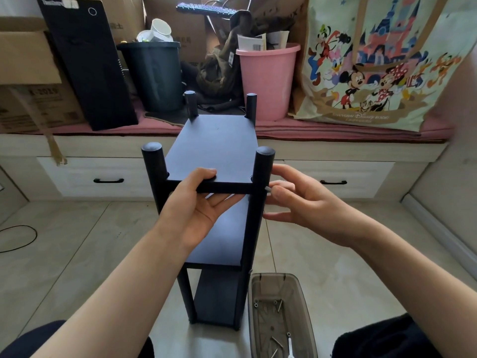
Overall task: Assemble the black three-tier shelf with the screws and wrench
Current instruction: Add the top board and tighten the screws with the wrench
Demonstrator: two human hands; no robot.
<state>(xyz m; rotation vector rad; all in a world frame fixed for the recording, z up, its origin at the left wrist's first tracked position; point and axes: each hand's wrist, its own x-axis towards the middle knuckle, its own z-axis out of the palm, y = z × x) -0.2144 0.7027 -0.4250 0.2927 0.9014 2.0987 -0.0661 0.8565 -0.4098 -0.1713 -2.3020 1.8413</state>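
**Hands on the top tier of the shelf**

Your left hand (204, 200) gripped the near edge of the top board (214, 148), thumb lying flat on its upper face and fingers curled underneath. Your right hand (291, 200) was at the near right post (259, 202), pinching a small silvery piece (268, 188) between thumb and forefinger right against the post's outer side at the height of the top board; whether that piece was a screw or the wrench could not be told.

You had the black three-tier shelf (219, 228) standing upright on the tiled floor (77, 254) between your knees. Its four round posts rose above the top board, and the middle board (224, 233) and bottom board (216, 295) showed below your left wrist.

Behind the shelf ran a low white cabinet with black drawer handles (108, 180), topped by a pink cushion (335, 130). On the cushion stood a large cartoon-printed bag (374, 73) at the right, a pink bucket (265, 81) holding papers, a dark bin (154, 76) with paper cups on top, and a black computer case (87, 63) leaning against cardboard boxes (28, 73). A keyboard (206, 8) lay across the boxes further back.

Just beside the shelf's right foot sat a translucent brownish tray (304, 306). Inside it lay several loose screws (278, 306) and small washers (256, 303), with a white-handled tool (289, 350) at its near end.
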